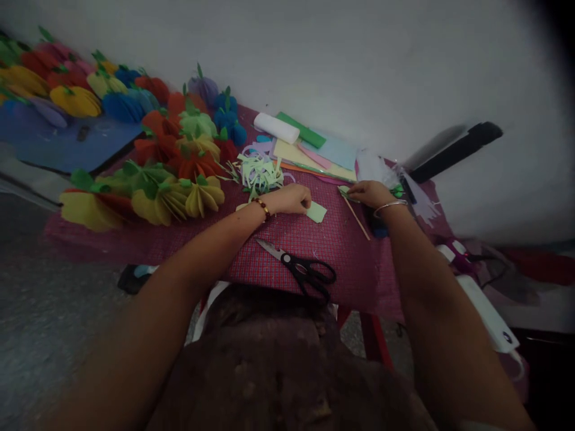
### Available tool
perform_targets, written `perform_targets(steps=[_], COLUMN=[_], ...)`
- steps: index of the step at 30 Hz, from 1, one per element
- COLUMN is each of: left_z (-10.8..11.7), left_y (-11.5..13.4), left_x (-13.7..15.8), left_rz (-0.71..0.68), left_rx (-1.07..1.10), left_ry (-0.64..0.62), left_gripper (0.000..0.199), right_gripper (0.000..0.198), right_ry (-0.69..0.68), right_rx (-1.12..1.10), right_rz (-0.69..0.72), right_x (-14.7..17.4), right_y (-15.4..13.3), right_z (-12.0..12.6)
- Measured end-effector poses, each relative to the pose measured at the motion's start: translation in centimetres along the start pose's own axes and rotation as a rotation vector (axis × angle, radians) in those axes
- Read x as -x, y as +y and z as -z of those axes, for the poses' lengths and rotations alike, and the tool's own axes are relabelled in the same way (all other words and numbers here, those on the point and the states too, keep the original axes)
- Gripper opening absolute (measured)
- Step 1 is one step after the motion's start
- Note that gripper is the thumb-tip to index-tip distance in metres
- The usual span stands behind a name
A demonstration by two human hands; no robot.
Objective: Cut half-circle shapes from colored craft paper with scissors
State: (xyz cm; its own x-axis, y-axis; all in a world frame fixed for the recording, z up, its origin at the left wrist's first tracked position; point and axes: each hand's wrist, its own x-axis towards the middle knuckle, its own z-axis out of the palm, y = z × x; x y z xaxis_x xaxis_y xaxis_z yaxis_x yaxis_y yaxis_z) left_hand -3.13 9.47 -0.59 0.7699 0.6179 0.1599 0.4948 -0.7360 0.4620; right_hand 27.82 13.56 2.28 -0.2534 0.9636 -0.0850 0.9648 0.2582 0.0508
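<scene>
My left hand [291, 199] is closed, knuckles up, over the table, with a pale green paper piece [317, 212] sticking out from under its fingers. Further right, my right hand [374, 194] pinches a small green piece [344, 190], perhaps paper; the fingers partly hide it. A thin wooden stick [357, 218] slants across the cloth just below that hand. Black-handled scissors [296, 263] lie nearer to me, blades pointing left. Beyond my left wrist is a heap of pale green fringed paper strips [260, 172].
Several folded paper fruits or pumpkins [179, 143] crowd the left side. Coloured sheets [314, 161] and a white roll [276, 127] lie at the back by the wall. A white power strip [487, 314] with a cable sits at the right edge of the red checked tablecloth [354, 269].
</scene>
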Motion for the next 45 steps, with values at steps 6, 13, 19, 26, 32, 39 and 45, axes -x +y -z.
perform_targets(steps=[6, 13, 19, 26, 32, 39, 45], left_z=[0.0, 0.3, 0.9, 1.2, 1.5, 0.9, 4.9], left_y=[0.3, 0.4, 0.1, 1.1, 0.3, 0.5, 0.3], left_x=[-0.1, 0.1, 0.0, 0.4, 0.3, 0.1, 1.3], left_rz=[-0.012, 0.011, 0.162, 0.185, 0.067, 0.034, 0.075], left_rx=[0.002, 0.020, 0.164, 0.159, 0.039, -0.044, 0.179], left_ry=[-0.001, -0.033, 0.037, 0.063, -0.102, -0.063, 0.029], left_gripper=[0.018, 0.027, 0.041, 0.042, 0.043, 0.030, 0.023], right_gripper=[0.034, 0.029, 0.021, 0.023, 0.028, 0.034, 0.033], right_ry=[0.056, 0.284, 0.399, 0.290, 0.217, 0.154, 0.190], right_rx=[0.229, 0.183, 0.082, 0.109, -0.080, -0.211, -0.337], right_rz=[-0.077, -0.224, 0.061, 0.248, 0.276, 0.301, 0.262], right_x=[0.8, 2.4, 5.6, 6.9, 6.9, 7.0, 6.7], right_y=[-1.6, -3.8, -10.4, -14.3, -13.4, -12.3, -11.9], right_z=[-0.4, 1.4, 0.8, -1.6, -1.5, -1.7, -2.5])
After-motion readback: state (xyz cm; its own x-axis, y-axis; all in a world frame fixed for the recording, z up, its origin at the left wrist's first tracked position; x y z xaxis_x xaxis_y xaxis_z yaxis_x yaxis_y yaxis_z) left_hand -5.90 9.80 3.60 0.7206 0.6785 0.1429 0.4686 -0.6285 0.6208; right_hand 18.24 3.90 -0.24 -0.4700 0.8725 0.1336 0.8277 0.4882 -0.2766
